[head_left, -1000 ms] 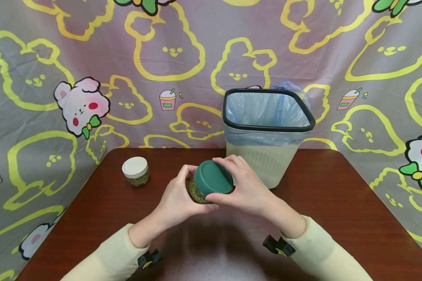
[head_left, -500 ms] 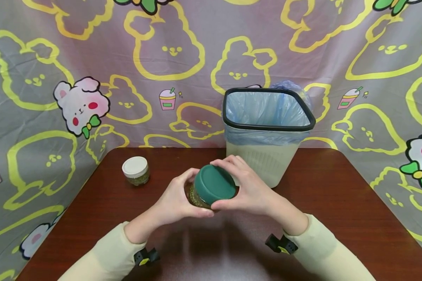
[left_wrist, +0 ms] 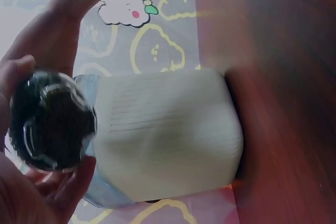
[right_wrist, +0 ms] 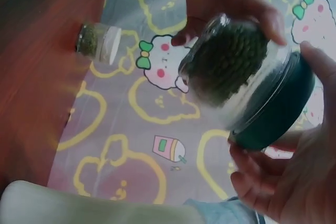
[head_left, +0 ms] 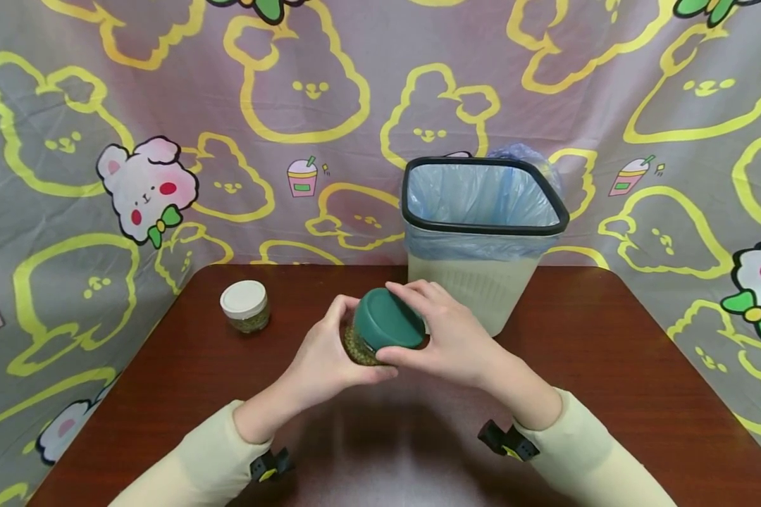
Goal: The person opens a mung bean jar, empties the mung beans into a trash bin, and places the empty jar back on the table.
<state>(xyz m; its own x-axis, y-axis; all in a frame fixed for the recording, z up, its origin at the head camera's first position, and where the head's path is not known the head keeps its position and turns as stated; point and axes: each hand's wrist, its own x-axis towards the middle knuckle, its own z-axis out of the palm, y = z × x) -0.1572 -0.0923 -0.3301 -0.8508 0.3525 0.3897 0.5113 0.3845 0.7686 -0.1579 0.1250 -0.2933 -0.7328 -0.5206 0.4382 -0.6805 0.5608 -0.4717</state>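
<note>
A clear jar (right_wrist: 226, 66) with green beans in it is held up over the table, tilted, its dark green lid (head_left: 388, 320) in place. My left hand (head_left: 326, 352) grips the jar's body, thumb in front and fingers behind. On the other side, my right hand (head_left: 447, 338) holds the lid by its rim between thumb and fingers. From the left wrist view the jar's round base (left_wrist: 52, 121) shows dark. A second jar (head_left: 245, 308), white-lidded and holding similar green beans, stands upright at the back left, apart from both hands.
Behind the right hand stands a cream trash bin (head_left: 475, 289) with a black rim and a blue plastic liner (head_left: 482, 197). The brown table (head_left: 609, 352) reaches back to a patterned cloth (head_left: 368, 91).
Both hands with the green-lidded jar dip slightly, then rise again. The right hand keeps its hold on the lid and the left on the body. The white-lidded jar stays put.
</note>
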